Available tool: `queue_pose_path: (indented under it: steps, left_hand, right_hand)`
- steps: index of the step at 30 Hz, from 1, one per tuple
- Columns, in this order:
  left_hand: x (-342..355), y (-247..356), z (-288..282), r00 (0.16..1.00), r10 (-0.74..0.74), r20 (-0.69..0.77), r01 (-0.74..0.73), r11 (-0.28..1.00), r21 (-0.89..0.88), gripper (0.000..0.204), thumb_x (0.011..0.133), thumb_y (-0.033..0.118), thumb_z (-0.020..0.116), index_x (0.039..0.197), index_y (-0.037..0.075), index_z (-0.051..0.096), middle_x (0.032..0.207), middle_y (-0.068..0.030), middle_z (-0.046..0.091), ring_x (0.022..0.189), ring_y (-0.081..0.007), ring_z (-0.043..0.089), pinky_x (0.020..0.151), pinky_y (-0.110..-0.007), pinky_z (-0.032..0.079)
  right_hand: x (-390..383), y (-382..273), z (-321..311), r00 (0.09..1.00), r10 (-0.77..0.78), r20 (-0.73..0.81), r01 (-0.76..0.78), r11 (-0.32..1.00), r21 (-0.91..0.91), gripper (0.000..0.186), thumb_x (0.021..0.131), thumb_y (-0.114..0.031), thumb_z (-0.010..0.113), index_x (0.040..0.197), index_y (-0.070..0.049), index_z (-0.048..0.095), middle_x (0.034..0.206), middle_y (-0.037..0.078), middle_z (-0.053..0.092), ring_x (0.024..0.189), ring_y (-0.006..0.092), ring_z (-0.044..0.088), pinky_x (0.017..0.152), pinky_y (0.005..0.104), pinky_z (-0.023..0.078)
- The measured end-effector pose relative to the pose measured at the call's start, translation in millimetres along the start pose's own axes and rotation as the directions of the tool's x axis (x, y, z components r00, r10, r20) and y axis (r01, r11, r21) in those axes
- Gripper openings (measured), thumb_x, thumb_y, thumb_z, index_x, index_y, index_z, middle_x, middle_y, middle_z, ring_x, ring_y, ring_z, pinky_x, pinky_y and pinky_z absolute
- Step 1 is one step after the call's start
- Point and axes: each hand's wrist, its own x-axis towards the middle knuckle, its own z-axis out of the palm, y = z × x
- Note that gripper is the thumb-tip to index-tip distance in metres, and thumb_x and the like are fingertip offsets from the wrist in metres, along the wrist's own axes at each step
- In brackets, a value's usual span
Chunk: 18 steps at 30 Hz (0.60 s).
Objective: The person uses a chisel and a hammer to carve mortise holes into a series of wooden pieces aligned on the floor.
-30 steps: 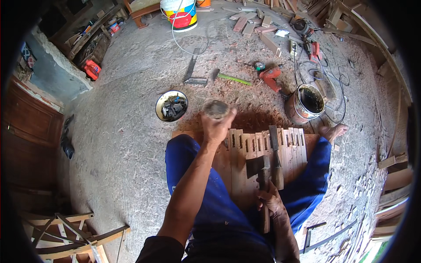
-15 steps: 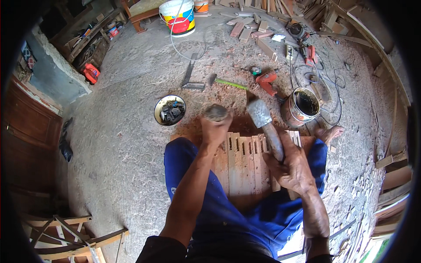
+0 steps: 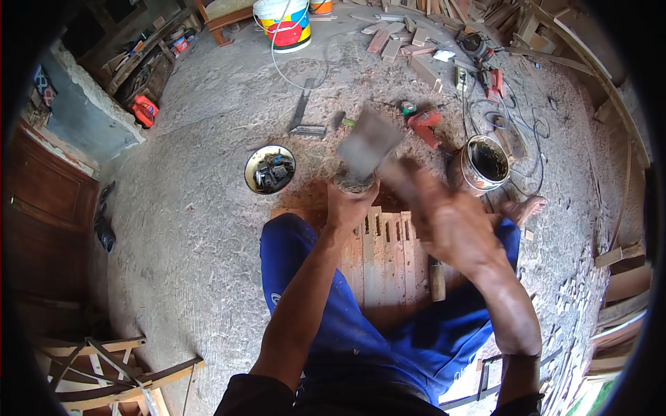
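Note:
My left hand point(image 3: 350, 204) is closed around a chisel point(image 3: 354, 182) held upright, its round, battered handle end facing up and its blade hidden below. My right hand point(image 3: 458, 225) grips the handle of a hatchet, blurred by motion. The wide metal hatchet head point(image 3: 370, 142) is over the chisel's top; whether they touch I cannot tell. Beneath my hands, between my knees, pale wooden strips point(image 3: 378, 267) lie side by side with narrow slots cut near their far ends. A wooden tool handle point(image 3: 437, 281) rests at their right side.
A bowl of dark metal parts point(image 3: 271, 170) stands left, a paint-stained bucket point(image 3: 485, 164) right. Beyond lie a metal square point(image 3: 305, 114), a red power tool point(image 3: 424, 126), cables and wood offcuts point(image 3: 392, 48). My bare foot point(image 3: 524, 208) is beside the bucket.
The hatchet has swung left from beside the chisel to over its handle end, my right hand moving with it. My left hand has shifted slightly right, still around the chisel.

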Motion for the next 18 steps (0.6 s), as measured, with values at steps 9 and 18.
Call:
queue_pose_path:
  steps: [9, 18]
  left_hand:
    - [17, -54, -24, 0.915, -0.400, 0.045, 0.396, 0.915, 0.077, 0.010, 0.081, 0.004, 0.076, 0.087, 0.000, 0.070, 0.080, -0.0064, 0.072, 0.071, -0.0133, 0.066, 0.063, -0.031, 0.052]
    - [-2, -30, -6, 0.980, -0.195, 0.039, 0.195, 0.981, -0.002, 0.010, 0.081, 0.005, 0.076, 0.088, 0.000, 0.070, 0.079, -0.0054, 0.072, 0.069, -0.0143, 0.066, 0.066, -0.031, 0.053]
  right_hand:
    - [33, -31, -69, 0.992, 0.123, -0.039, -0.092, 0.886, 0.455, 0.058, 0.083, 0.001, 0.059, 0.140, 0.001, 0.047, 0.107, 0.018, 0.070, 0.076, 0.0202, 0.069, 0.074, 0.0347, 0.060]
    - [32, 9, 21, 0.952, 0.031, 0.305, -0.013, 0.998, -0.060, 0.065, 0.074, 0.002, 0.061, 0.134, 0.006, 0.038, 0.086, 0.030, 0.068, 0.077, 0.0446, 0.070, 0.077, 0.0517, 0.058]
